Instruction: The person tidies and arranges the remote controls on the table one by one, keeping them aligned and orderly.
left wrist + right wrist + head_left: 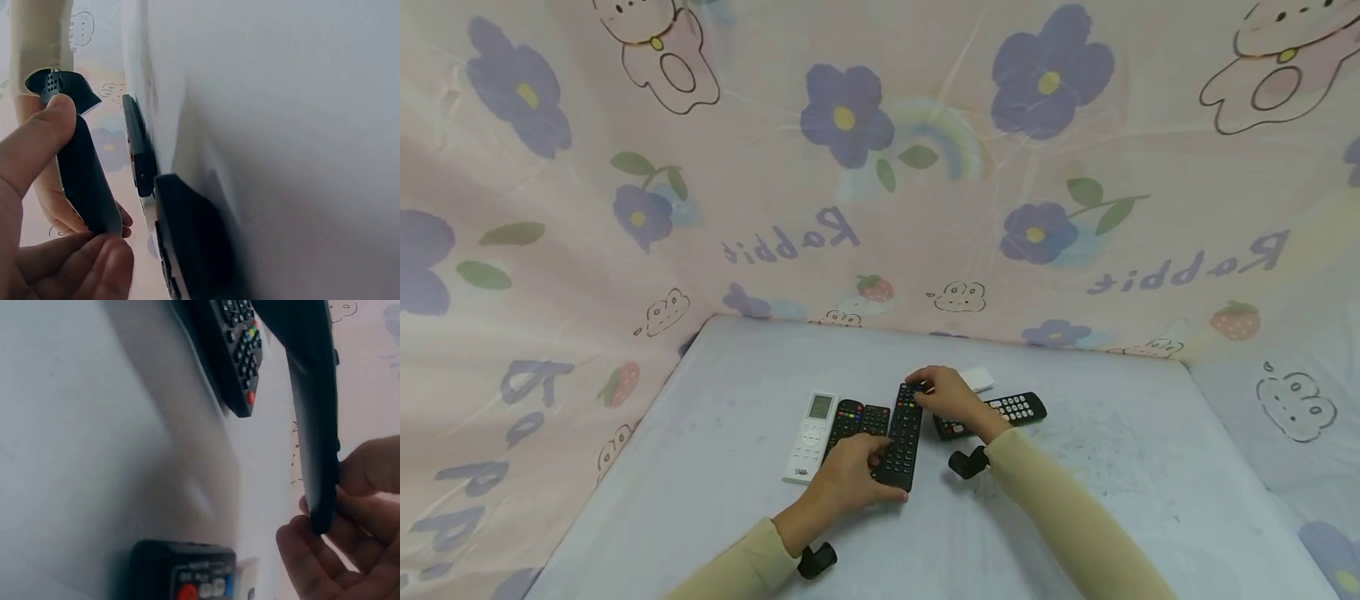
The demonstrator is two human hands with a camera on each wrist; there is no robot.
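Note:
A long black remote [904, 435] lies lengthwise at the table's middle, and both hands hold it. My left hand [880, 477] grips its near end; in the left wrist view the thumb [39, 142] presses one side of the long black remote [90, 184] and the fingers [81, 262] curl under it. My right hand [927, 390] pinches the far end; in the right wrist view its fingers [322, 565] wrap the tip of the long black remote [314, 419], which is raised off the cloth.
To the left lie a white remote [811, 433] and two black remotes [848, 419] [876, 418]. A black remote with white buttons [1009, 410] lies crosswise on the right, behind it a small white object [978, 379]. Flowered cloth walls [880, 208] enclose the table [1112, 467].

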